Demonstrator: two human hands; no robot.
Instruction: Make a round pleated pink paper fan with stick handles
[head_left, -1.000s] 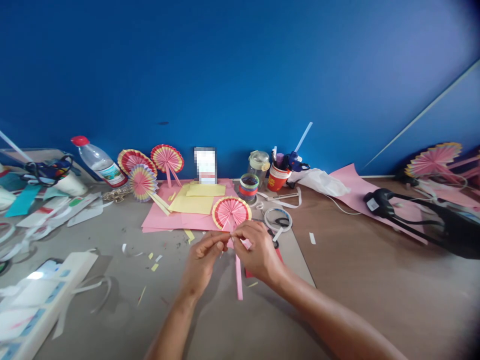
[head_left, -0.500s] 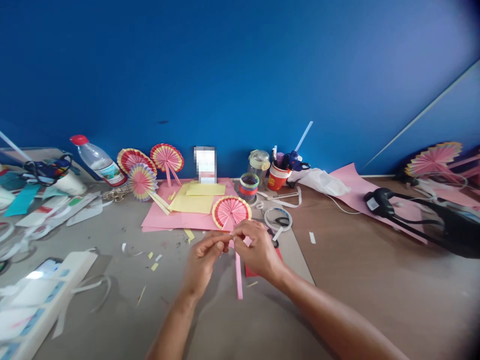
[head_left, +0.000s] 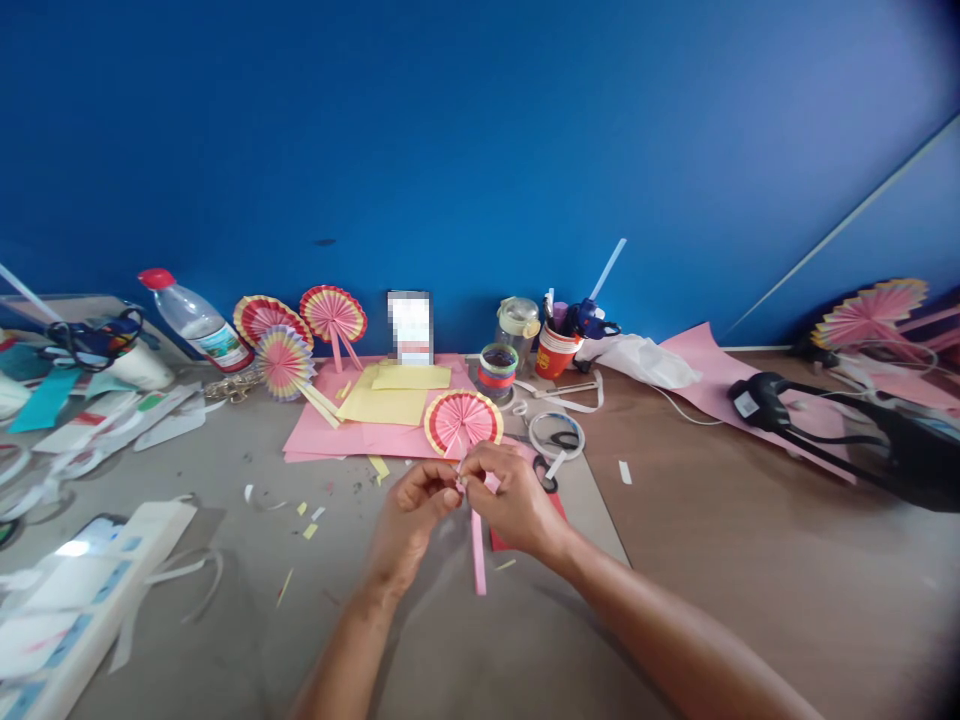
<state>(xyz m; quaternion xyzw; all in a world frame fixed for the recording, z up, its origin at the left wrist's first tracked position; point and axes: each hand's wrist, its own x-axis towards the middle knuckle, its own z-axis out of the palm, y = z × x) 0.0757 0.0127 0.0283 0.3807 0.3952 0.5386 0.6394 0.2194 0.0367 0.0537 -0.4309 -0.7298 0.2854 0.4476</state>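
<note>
Narrowly bent fingers are brought together by the left hand (head_left: 412,512) and right hand (head_left: 516,498); whether anything is pinched cannot be told. Just beyond them, the pleated fan (head_left: 463,420) is seen, its pink strip (head_left: 478,556) extended nearer.

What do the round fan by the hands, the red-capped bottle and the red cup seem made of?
The round fan: probably matte paper, judging by its crisp pleats. The red-capped bottle: likely glossy plastic, since its body is see-through. The red cup: perhaps coated paper, with smooth printed sides; plastic is possible.
</note>
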